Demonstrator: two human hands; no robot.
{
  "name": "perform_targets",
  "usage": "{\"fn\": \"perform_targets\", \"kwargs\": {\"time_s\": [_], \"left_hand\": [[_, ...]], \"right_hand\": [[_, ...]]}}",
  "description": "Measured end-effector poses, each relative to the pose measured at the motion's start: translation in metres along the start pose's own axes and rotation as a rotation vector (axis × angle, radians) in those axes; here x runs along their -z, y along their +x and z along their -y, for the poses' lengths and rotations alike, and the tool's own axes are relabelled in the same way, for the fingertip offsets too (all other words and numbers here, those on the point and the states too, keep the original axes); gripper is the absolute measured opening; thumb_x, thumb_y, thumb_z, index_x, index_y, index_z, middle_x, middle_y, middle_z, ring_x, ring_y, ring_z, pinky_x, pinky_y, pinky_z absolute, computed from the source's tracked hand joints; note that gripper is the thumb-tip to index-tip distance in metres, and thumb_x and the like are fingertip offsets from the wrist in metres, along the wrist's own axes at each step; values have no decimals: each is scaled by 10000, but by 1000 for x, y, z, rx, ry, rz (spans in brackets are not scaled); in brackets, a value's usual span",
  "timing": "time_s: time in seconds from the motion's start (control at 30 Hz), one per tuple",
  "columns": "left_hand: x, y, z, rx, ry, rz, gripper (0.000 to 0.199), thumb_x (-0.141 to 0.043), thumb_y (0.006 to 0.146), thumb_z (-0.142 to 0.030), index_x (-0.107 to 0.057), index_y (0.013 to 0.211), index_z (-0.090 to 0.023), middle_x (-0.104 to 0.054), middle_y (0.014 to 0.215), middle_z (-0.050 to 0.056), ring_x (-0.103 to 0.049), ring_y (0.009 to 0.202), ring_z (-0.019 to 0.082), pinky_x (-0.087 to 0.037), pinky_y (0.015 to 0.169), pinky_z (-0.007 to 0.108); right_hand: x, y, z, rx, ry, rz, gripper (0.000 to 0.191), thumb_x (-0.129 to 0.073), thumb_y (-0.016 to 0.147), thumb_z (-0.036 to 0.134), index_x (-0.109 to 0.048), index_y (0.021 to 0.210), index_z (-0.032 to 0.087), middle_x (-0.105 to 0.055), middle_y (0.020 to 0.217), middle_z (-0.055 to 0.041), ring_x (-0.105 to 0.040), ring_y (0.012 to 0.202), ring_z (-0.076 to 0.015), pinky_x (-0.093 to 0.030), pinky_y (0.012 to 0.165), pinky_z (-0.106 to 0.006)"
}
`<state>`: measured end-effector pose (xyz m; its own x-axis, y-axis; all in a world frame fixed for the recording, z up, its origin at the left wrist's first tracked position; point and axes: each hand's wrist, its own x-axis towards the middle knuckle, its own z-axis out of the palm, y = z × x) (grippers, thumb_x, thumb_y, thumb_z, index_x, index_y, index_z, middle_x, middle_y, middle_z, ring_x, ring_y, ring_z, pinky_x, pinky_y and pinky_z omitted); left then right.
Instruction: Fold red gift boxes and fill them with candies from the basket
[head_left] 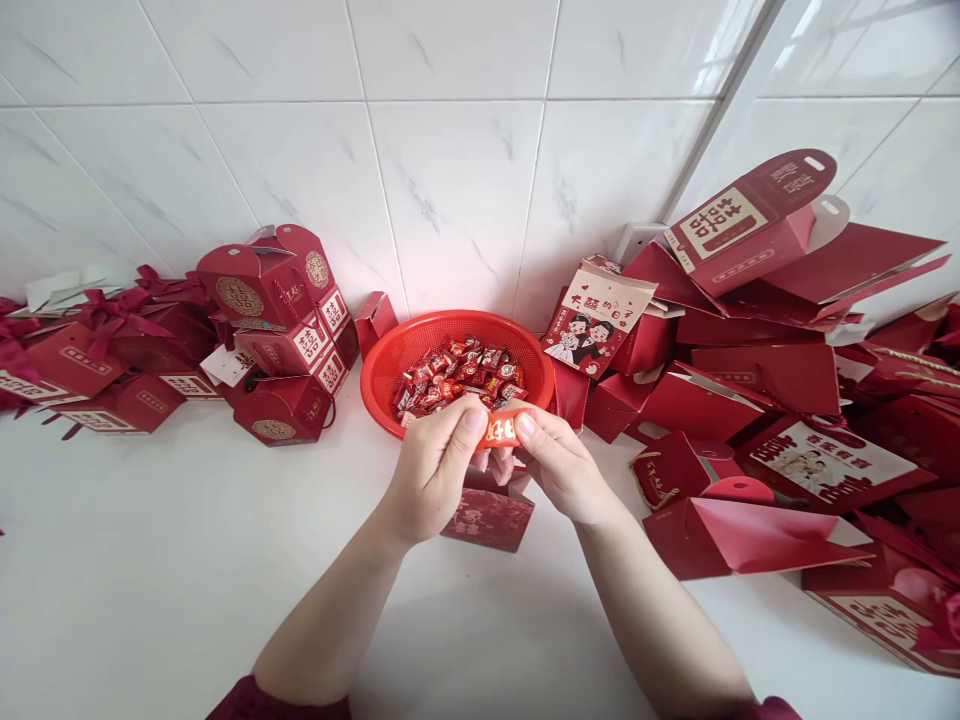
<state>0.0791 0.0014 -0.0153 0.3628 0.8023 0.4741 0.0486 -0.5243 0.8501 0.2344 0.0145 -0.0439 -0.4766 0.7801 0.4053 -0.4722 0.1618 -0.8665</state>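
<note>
Between my two hands I hold a small red wrapped candy (pixel 501 429) with pale lettering, pinched at both ends by thumbs and fingers. My left hand (pixel 433 470) grips its left end, my right hand (pixel 564 462) its right end. Just behind them sits a red plastic basket (pixel 375 385) with a heap of small wrapped candies (pixel 465 365) inside. Below my hands a dark red box (pixel 491 518) stands on the white table, its upper part partly hidden by my fingers.
Closed red gift boxes (pixel 281 405), some with ribbons, are stacked at the left. Many unfilled-looking red boxes (pixel 765 375) lie in a loose pile at the right, beside a box with a cartoon couple (pixel 592 325). A white tiled wall (pixel 457 200) rises behind the white table (pixel 187 560).
</note>
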Motion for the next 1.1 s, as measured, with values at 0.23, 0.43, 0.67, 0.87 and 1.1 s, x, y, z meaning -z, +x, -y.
{"fn": "perform_targets", "kwargs": {"time_s": [0.23,0.43,0.67,0.87,1.1], "left_hand": [[16,2,-6,46,141,55,322,-375,1046,-335,-534,813,-179,-557,733,-4,-539,680,117,-426,647,258],[47,10,-11,259,436,355,205,-485,986,-369,-616,1027,-216,-634,1026,21,-592,936,171,-462,770,268],[51,7,4,404,589,610,384,-675,821,-391,-602,1169,-248,-661,1159,34,-632,1037,241,-483,826,302],[50,6,17,398,611,578,281,-564,895,-316,-615,1162,-244,-704,1115,39,-663,984,250,-443,788,305],[47,9,17,252,628,517,369,-446,972,-366,-656,728,-187,-662,792,26,-595,770,182,-381,703,281]], "right_hand": [[3,-3,9,102,-223,-159,135,-566,981,339,-605,979,210,-611,816,3,-571,686,-118,-486,648,-261],[11,-19,43,65,-804,-71,80,-636,937,256,-628,1010,224,-667,892,-1,-597,762,-123,-459,697,-250],[9,-17,29,-46,-1364,172,132,-555,941,126,-630,863,201,-647,838,-14,-557,716,-142,-364,588,-252],[5,-19,36,-52,-1321,166,115,-540,955,153,-632,925,215,-666,880,-28,-587,733,-160,-403,616,-266],[-53,-61,-24,-338,-1440,631,339,-706,855,392,-618,1072,148,-676,989,-115,-673,776,-264,-472,576,-330]]}}
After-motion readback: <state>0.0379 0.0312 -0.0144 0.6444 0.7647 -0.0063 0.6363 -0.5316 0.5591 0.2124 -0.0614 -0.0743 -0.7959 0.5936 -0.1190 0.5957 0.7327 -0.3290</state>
